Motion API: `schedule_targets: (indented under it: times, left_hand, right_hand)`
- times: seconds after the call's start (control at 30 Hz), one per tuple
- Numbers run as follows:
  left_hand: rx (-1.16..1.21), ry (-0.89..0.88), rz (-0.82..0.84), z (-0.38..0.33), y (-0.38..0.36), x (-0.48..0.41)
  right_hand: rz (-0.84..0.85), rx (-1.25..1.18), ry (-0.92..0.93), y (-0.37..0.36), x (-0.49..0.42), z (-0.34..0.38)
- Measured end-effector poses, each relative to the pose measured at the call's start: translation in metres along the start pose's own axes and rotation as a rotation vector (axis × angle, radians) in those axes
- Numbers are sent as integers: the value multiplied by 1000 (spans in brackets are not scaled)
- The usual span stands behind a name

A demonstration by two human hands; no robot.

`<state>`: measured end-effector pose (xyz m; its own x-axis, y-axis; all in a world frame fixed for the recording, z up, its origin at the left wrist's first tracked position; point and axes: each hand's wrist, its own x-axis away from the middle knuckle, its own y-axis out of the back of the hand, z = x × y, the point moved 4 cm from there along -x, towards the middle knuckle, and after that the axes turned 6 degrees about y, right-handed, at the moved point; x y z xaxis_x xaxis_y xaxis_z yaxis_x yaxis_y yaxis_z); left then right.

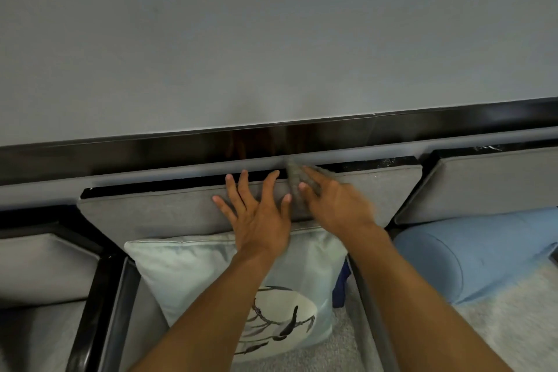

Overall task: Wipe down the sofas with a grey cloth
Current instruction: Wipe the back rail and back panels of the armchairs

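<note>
With our left hand [259, 214] spread flat bracing the back cushion [151, 211], our right hand [335, 205], pinching the grey cloth [294, 175], should press evenly along the rim ahead.

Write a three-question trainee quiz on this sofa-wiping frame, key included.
1. Which grip holds the cloth? A. left B. right C. both
2. True or false: the left grip lies flat, fingers spread, on the back cushion.
3. Fill in: the bolster to the right of the pillow is ___ in colour.

Key: 1. B, the right grip, blurred, at the cushion's top edge. 2. True. 3. Blue.
</note>
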<state>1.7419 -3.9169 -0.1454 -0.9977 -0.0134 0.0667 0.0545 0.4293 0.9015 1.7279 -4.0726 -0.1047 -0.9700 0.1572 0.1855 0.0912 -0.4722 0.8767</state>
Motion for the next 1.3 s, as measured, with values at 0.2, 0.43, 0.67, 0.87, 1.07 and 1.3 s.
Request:
schedule_targets:
  times: [0.2, 0.43, 0.67, 0.87, 1.07, 1.3]
  left_hand:
    - [18, 8, -21, -4, 1, -1]
    - [-47, 35, -104, -6, 1, 2]
    - [-98, 8, -72, -48, -11, 8]
    - [-61, 37, 38, -105, -41, 1]
    - [-88, 45, 70, -101, -47, -2]
    - [-95, 69, 44, -102, -49, -2]
  right_hand:
    - [-132, -1, -253, 35, 21, -73]
    - [-50, 32, 34, -6, 11, -7]
    - [-191, -71, -305, 55, 7, -116]
    - [-176, -44, -104, 30, 8, -95]
    - [-238, -100, -282, 66, -2, -150]
    - [-162, 0, -84, 43, 6, -117]
